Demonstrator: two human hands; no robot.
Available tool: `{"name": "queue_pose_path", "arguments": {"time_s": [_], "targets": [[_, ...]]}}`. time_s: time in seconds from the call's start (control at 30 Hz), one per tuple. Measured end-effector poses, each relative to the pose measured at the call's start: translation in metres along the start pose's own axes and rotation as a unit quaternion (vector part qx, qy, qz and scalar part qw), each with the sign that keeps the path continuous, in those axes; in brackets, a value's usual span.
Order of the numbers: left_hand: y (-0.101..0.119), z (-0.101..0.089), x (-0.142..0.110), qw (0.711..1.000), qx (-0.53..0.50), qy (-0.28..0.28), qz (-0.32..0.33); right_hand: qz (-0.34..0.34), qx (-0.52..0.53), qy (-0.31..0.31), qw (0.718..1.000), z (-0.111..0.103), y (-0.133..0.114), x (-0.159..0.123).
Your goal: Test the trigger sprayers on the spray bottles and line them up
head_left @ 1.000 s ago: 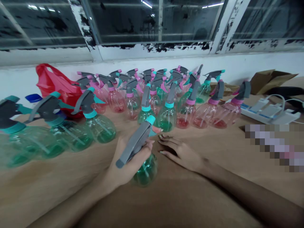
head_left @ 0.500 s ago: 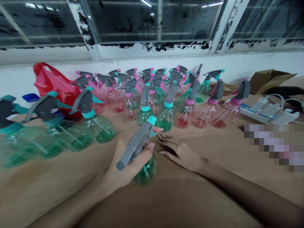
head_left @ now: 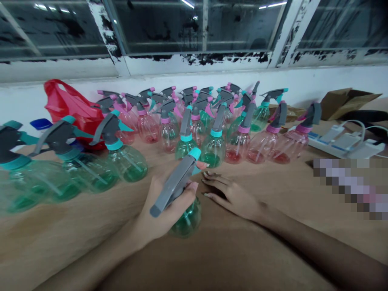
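My left hand [head_left: 162, 206] is wrapped round the neck of a green spray bottle [head_left: 187, 218] with a grey trigger head [head_left: 176, 182] and a teal collar. The bottle stands on the brown table [head_left: 236, 250] just in front of me. My right hand [head_left: 232, 194] lies flat on the table right beside the bottle, fingers stretched out towards it, holding nothing. Behind both hands stands a crowd of several pink and green spray bottles [head_left: 212, 121].
Three larger green spray bottles [head_left: 121, 155] stand at the left. A red plastic bag [head_left: 71, 107] lies against the white wall. At the right are a white power strip with plugs [head_left: 342, 143] and a cardboard box [head_left: 345, 101].
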State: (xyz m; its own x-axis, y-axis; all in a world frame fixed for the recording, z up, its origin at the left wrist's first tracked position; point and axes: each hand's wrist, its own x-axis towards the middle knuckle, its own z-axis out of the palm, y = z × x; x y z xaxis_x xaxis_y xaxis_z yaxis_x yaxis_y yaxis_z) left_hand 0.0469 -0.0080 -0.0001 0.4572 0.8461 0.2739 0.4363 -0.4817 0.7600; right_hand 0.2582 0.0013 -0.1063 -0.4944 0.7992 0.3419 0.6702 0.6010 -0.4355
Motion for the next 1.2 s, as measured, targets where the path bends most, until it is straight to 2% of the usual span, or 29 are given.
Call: {"name": "queue_pose_path", "arguments": {"time_s": [0.67, 1.03, 1.2], "targets": [[-0.004, 0.001, 0.000, 1.000, -0.012, -0.001, -0.012, -0.005, -0.014, 0.018, 1.000, 0.001, -0.002, -0.002], [0.002, -0.001, 0.000, 0.999, -0.031, 0.004, 0.008, -0.007, -0.026, 0.007, 1.000, 0.000, -0.002, -0.002], [0.009, -0.006, 0.002, 0.997, -0.056, -0.024, 0.035, -0.002, -0.024, 0.008, 1.000, 0.000, -0.002, -0.003]]}}
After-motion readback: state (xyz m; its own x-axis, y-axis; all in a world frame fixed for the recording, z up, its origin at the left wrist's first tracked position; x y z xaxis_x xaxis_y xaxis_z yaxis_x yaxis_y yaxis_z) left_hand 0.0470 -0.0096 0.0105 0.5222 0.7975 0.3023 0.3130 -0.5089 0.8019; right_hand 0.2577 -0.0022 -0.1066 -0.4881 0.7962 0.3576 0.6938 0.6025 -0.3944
